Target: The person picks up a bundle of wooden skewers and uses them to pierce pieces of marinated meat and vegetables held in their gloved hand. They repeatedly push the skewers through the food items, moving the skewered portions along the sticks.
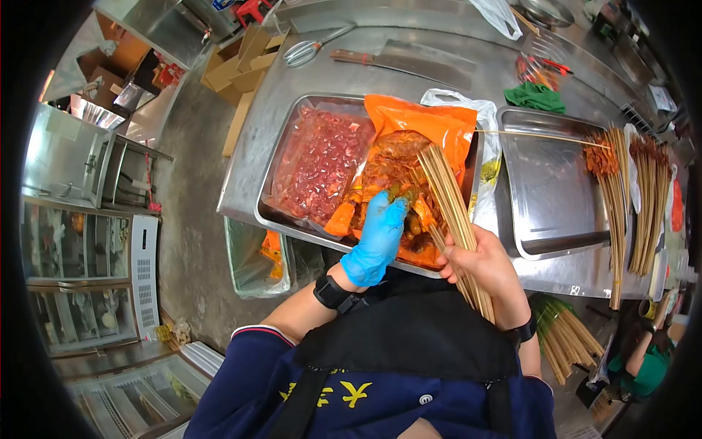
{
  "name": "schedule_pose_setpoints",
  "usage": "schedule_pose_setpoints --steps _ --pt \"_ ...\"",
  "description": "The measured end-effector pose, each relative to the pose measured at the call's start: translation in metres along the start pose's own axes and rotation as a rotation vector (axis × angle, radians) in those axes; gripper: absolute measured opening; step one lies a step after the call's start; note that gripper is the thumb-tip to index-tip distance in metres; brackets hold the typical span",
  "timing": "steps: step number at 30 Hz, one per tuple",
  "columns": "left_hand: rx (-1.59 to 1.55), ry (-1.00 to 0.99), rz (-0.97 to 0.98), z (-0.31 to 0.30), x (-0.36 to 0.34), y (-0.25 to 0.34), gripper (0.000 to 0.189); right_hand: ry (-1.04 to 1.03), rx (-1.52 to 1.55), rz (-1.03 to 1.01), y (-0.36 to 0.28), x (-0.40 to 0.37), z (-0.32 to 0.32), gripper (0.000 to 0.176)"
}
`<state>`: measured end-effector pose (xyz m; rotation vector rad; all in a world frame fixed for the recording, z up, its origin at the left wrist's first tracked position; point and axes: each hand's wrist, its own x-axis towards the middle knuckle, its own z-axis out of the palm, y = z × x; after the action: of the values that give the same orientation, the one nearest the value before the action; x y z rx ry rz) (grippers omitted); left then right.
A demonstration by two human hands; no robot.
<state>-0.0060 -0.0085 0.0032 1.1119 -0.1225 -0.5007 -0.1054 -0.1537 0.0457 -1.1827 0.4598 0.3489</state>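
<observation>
The gloved left hand [376, 238] is pinching narrowly at the marinated meat [391, 172] inside the steel tray [261, 212], the glove likely sparing skin from the sauce. The bare right hand [482, 267] is gripping the bamboo skewers [447, 194] at the tray's near edge, tips fanning over the meat, probably kept dry and close. The meat is glistening reddish-orange, heaped in an orange bag [424, 121] at the tray's middle.

Left hand [376, 238]: blue-gloved, forward of chest [409, 344], fingertips bunched, pointing away. Right hand [479, 263]: bare, forward-right of chest, grip closed.
</observation>
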Motion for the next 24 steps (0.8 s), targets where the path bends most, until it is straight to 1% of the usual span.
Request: schedule_pose_setpoints --steps 1,2,4,5,6,7,8,9,10,11,12,13,14,16,17,18,19,20,21,22,24 --pt "0.016 0.015 -0.012 -0.002 0.001 -0.001 0.023 0.057 -0.008 -0.047 0.002 -0.001 0.001 0.015" --pt "0.032 0.028 -0.024 -0.003 0.002 -0.002 0.021 0.06 -0.007 -0.048 0.002 -0.001 -0.002 0.015" --pt "0.026 0.021 -0.039 -0.001 0.007 -0.001 0.019 0.104 -0.451 -0.306 0.003 -0.002 -0.01 0.017" --pt "0.02 0.018 -0.052 0.001 0.009 0.0 0.018 0.101 -0.453 -0.305 0.001 -0.004 -0.011 0.017" --pt "0.019 0.021 -0.049 0.003 0.01 0.004 0.018 0.078 -0.383 -0.244 -0.003 -0.006 -0.011 0.018" --pt "0.085 0.003 -0.105 0.009 0.011 0.012 0.017 0.057 -0.312 -0.184 -0.007 -0.009 -0.011 0.019" --pt "0.15 -0.017 -0.161 0.012 0.014 0.017 0.016 0.058 -0.313 -0.185 -0.012 -0.011 -0.008 0.019" --pt "0.223 -0.049 -0.196 0.006 0.023 0.009 0.016 -0.066 -0.133 -0.057 -0.016 -0.013 -0.004 0.02" --pt "0.218 -0.051 -0.195 0.006 0.027 0.004 0.016 -0.189 0.048 0.072 -0.019 -0.014 -0.001 0.02" --pt "0.238 -0.047 -0.129 0.007 0.03 -0.001 0.016 -0.249 0.13 0.048 -0.02 -0.014 0.002 0.022" --pt "0.261 -0.041 -0.064 0.006 0.034 -0.004 0.015 -0.25 0.128 0.049 -0.017 -0.012 0.001 0.022" --pt "0.423 -0.027 -0.034 0.003 0.037 0.0 0.015 -0.204 0.173 0.0 -0.011 -0.008 0.0 0.023" --pt "0.423 -0.027 -0.031 0.001 0.036 0.004 0.015 -0.156 0.218 -0.05 -0.008 -0.005 -0.002 0.025" --pt "0.26 0.038 -0.074 -0.005 0.03 0.014 0.016 -0.14 0.204 -0.036 -0.009 -0.006 -0.006 0.028" --pt "0.181 -0.009 -0.091 -0.011 0.027 0.016 0.02 -0.141 0.201 -0.031 -0.009 -0.006 -0.006 0.028" --pt "0.181 -0.005 -0.093 -0.012 0.023 0.02 0.02 -0.145 0.198 -0.023 -0.009 -0.005 -0.005 0.028" --pt "0.13 -0.05 -0.12 -0.011 0.016 0.027 0.022 -0.151 0.198 -0.017 -0.011 -0.005 -0.003 0.028" --pt "0.077 -0.094 -0.143 -0.011 0.01 0.03 0.023 -0.136 0.129 0.003 -0.014 -0.005 0.0 0.028" --pt "0.034 -0.029 -0.101 -0.015 0.006 0.02 0.026 -0.121 0.058 0.021 -0.016 -0.005 0.002 0.028" --pt "0.032 -0.025 -0.099 -0.015 0.005 0.023 0.026 -0.124 0.056 0.024 -0.015 -0.003 0.003 0.028" --pt "0.056 -0.112 -0.192 -0.012 0.003 0.033 0.025 -0.17 -0.009 0.027 -0.013 -0.001 0.003 0.028"
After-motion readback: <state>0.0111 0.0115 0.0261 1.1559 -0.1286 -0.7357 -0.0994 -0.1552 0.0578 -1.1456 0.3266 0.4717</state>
